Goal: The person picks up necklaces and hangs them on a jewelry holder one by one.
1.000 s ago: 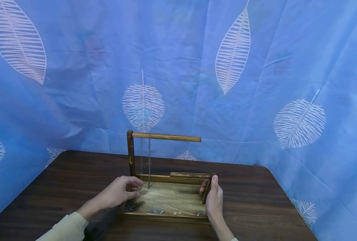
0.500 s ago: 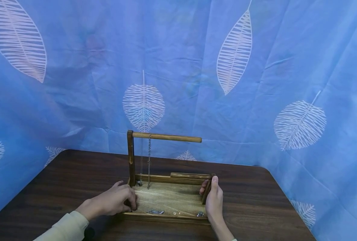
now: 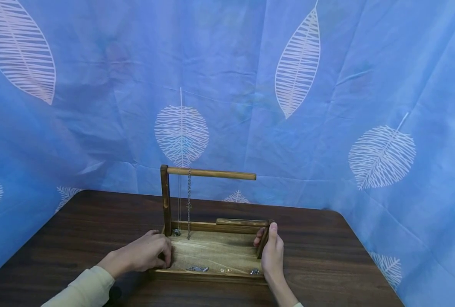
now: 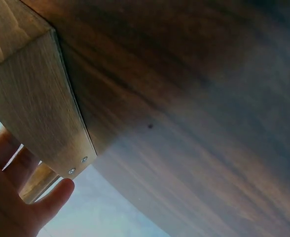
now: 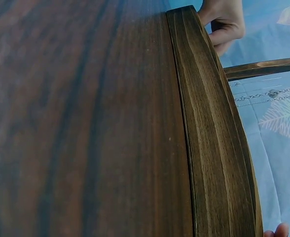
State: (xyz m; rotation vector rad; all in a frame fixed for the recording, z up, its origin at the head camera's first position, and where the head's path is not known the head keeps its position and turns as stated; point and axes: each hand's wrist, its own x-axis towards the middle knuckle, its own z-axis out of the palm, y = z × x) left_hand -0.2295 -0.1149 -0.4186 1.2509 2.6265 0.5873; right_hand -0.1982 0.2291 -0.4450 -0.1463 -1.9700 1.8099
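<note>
A wooden jewellery stand (image 3: 216,245) with a shallow tray sits on the table. From its tall dowel hang a thick chain necklace (image 3: 189,192) and a thinner necklace (image 3: 179,200) ending in a dark pendant. My left hand (image 3: 144,253) reaches over the tray's front left corner, fingers curled down inside; whether they pinch anything I cannot tell. One finger (image 4: 58,195) sticks out past the end wall in the left wrist view. My right hand (image 3: 273,256) grips the short post at the right end, thumb at its top and fingers behind.
Along the tray's front lie a silvery jewellery heap (image 3: 197,269), small pale pieces (image 3: 225,270) and another small heap (image 3: 255,271). A short dowel (image 3: 240,222) juts left from the right post. Behind the dark table (image 3: 312,247) hangs a blue leaf-print curtain (image 3: 243,94).
My left hand has moved from near the hanging necklaces toward me, down to the tray's front left corner, covering a dark silvery heap seen there before. My right hand keeps its grip.
</note>
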